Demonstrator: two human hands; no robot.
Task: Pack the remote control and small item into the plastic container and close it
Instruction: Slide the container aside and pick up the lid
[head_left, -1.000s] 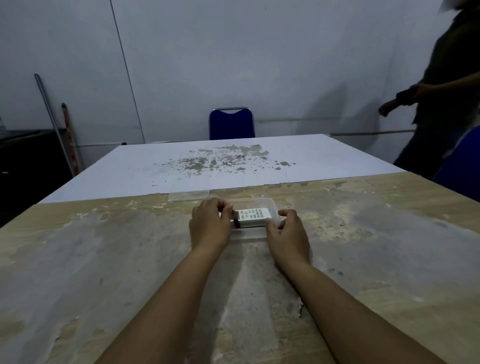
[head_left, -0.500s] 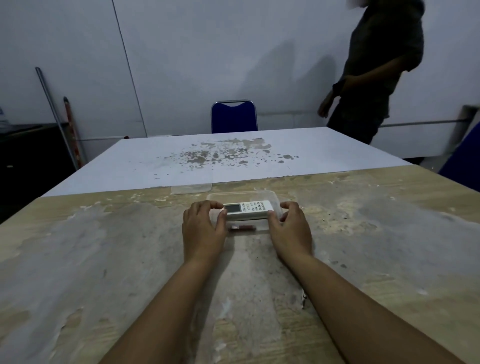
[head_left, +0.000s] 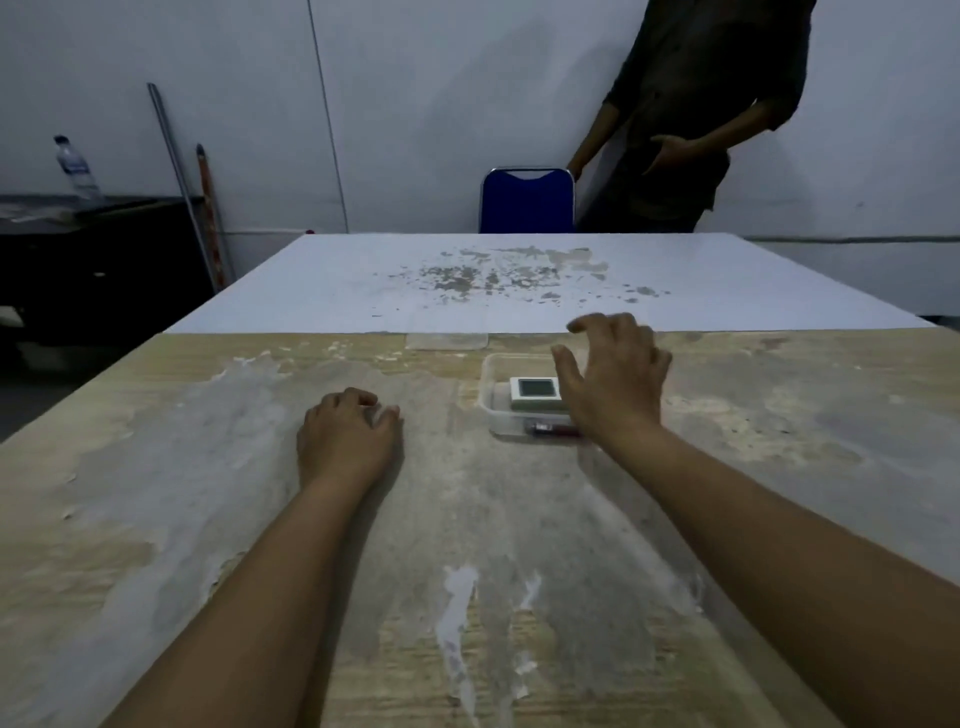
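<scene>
A clear plastic container (head_left: 491, 397) sits on the worn wooden table. A white remote control (head_left: 535, 391) lies inside it, its screen end showing. A small dark red item (head_left: 553, 429) lies along the container's near wall. My right hand (head_left: 615, 382) hovers over the container's right half with fingers spread, holding nothing, and hides the rest of the remote. My left hand (head_left: 348, 436) rests on the table left of the container, fingers curled, apart from it. A clear lid (head_left: 447, 340) lies flat just behind the container.
A white board (head_left: 519, 283) with peeling patches covers the table's far half. A blue chair (head_left: 527, 200) stands behind it, and a person in dark clothes (head_left: 691, 119) stands at the back right. A dark counter with a water bottle (head_left: 75, 169) is at the left.
Both hands have let go of the container's sides. My left hand has drawn back to the left onto the table; my right hand has lifted open above the container. The person has walked left.
</scene>
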